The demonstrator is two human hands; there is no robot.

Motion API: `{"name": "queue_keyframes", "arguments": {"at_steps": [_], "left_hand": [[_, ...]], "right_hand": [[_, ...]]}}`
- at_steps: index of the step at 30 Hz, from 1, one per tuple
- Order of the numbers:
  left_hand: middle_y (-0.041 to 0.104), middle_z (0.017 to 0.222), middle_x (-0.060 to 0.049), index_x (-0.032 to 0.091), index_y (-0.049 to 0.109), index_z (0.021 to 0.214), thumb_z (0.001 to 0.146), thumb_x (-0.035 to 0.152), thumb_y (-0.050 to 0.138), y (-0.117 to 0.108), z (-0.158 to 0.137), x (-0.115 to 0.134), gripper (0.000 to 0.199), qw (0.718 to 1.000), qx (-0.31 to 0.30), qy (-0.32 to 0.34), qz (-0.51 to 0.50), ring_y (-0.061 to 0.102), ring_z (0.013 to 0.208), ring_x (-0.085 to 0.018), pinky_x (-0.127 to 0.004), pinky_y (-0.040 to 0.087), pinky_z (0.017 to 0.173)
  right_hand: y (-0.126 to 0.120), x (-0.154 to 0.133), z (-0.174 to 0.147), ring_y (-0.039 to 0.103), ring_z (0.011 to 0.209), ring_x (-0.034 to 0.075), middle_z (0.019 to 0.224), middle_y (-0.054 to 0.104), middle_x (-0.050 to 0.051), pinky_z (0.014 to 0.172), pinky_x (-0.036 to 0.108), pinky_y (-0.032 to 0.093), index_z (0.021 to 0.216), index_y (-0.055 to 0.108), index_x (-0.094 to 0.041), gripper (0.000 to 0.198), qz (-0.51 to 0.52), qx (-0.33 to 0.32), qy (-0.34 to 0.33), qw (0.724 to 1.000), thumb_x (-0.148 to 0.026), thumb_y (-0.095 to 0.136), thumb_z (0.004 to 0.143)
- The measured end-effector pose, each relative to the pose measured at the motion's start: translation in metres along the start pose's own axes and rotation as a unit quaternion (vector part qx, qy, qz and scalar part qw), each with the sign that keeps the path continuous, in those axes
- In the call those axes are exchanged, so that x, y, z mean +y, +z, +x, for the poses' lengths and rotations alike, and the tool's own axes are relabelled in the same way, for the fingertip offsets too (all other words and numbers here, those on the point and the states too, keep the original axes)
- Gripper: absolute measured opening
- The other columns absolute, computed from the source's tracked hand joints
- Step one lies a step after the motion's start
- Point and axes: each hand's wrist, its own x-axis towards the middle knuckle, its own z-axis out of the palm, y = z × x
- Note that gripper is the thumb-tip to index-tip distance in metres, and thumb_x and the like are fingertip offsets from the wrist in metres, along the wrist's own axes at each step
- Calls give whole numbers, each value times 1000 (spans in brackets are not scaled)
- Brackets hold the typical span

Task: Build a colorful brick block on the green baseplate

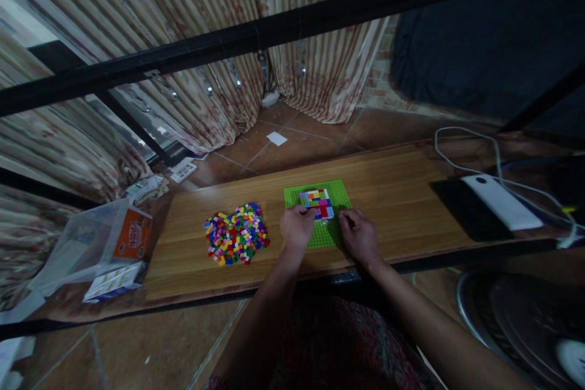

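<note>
A green baseplate [339, 195] lies on the wooden table [393, 207], with a patch of coloured bricks [316, 201] pressed onto its middle. My left hand [297, 226] rests on the plate's near left part, fingertips touching the patch's lower left edge. On the plate's near right part sits my right hand [359, 236], fingers curled close to the patch. Whether either hand pinches a brick is hidden by the fingers. A loose pile of coloured bricks [236, 234] lies to the left of the plate.
A clear plastic tub [82, 244] with an orange box [133, 234] sits off the table's left end. A white device [500, 201] on a dark pad and white cables [461, 164] lie at the right. A black bar [292, 27] crosses overhead; curtains hang behind.
</note>
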Motion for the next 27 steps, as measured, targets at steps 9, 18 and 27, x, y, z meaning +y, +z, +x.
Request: {"name": "queue_keyframes", "arguments": {"at_steps": [9, 18, 27], "left_hand": [[73, 72, -1, 23, 74, 74, 79, 36, 64, -1, 1, 3, 16, 1000, 5, -4, 7, 65, 68, -16, -24, 41, 57], [65, 61, -1, 19, 68, 66, 88, 44, 51, -14, -11, -15, 38, 996, 36, 54, -60, 58, 62, -13, -23, 36, 56], [58, 62, 2, 18, 64, 66, 86, 36, 50, -51, -73, -94, 30, 982, -3, 83, -167, 53, 62, -11, -20, 39, 59]], "right_hand": [[0, 0, -1, 62, 80, 21, 87, 67, 10, 75, 34, 48, 88, 67, -18, 30, -13, -17, -7, 1000, -36, 43, 92], [0, 4, -1, 62, 81, 22, 85, 68, 10, 75, 34, 48, 86, 67, -18, 33, -21, -12, -23, 999, -40, 42, 91], [0, 8, -3, 63, 81, 23, 85, 68, 10, 75, 35, 48, 86, 68, -17, 37, -30, -9, -29, 999, -43, 43, 90]]}}
